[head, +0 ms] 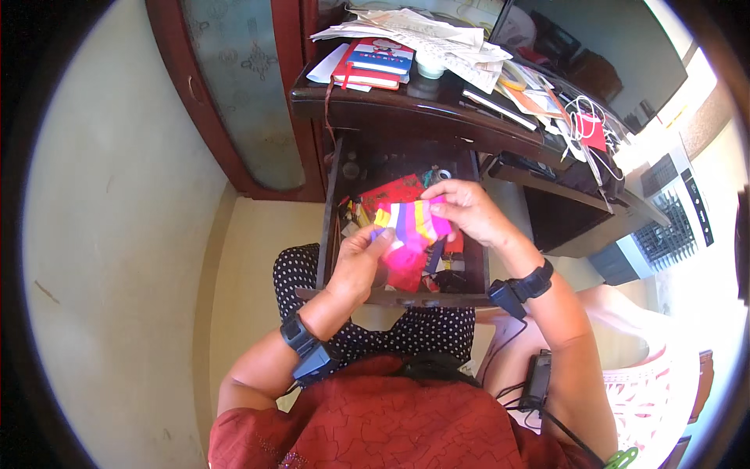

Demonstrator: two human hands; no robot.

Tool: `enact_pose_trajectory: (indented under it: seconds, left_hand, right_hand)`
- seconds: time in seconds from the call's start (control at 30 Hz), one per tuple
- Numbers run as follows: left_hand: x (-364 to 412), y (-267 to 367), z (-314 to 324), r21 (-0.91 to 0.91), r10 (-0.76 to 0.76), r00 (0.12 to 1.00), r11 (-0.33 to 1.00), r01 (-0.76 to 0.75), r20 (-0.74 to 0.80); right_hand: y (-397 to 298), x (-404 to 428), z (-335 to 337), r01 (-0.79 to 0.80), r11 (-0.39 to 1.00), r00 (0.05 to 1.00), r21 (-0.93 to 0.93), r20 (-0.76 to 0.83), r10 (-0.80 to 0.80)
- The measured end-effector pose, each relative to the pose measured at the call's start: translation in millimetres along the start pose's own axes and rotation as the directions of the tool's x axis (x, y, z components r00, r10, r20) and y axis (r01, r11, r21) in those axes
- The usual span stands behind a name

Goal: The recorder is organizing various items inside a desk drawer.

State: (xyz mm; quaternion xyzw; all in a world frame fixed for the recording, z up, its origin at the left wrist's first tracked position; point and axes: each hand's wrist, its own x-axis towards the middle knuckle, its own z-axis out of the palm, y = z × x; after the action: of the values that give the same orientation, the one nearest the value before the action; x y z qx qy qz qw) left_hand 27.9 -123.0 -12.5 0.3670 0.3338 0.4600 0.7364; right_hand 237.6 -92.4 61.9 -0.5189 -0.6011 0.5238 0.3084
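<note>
A small striped knitted cloth item, perhaps a sock or glove [415, 221], in pink, yellow, purple and white, is stretched between my hands over an open drawer [404, 300]. My left hand [357, 258] pinches its lower left end between thumb and fingers. At its upper right end my right hand [463, 212] grips the bright pink edge. Beneath it in the drawer lie a red patterned packet [391, 194], a dark blue item [433, 258] and various small things. The cloth and my hands hide part of the drawer's contents.
Above the drawer, a dark wooden desk [375, 108] holds piled papers [422, 35], notebooks [381, 55], white cables [586, 117] and a monitor [592, 53]. A cabinet with a glass door [246, 88] stands at left. Another person's leg [621, 311] is close on the right, beside an air cooler [662, 217].
</note>
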Motion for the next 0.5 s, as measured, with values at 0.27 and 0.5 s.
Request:
enact_pose_trajectory:
  seconds: [0.27, 0.5]
  left_hand:
    - [10.6, -7.0, -6.9, 0.018, 0.189, 0.970, 0.982, -0.188, -0.156]
    - [-5.8, 1.7, 9.5, 0.236, 0.207, 0.971, 0.944, -0.231, 0.122]
  right_hand:
    - [-0.1, 3.4, -13.1, 0.279, 0.938, 0.906, -0.207, -0.266, -0.329]
    - [-6.5, 4.0, 44.7, 0.224, 0.971, 0.962, -0.080, 0.178, -0.207]
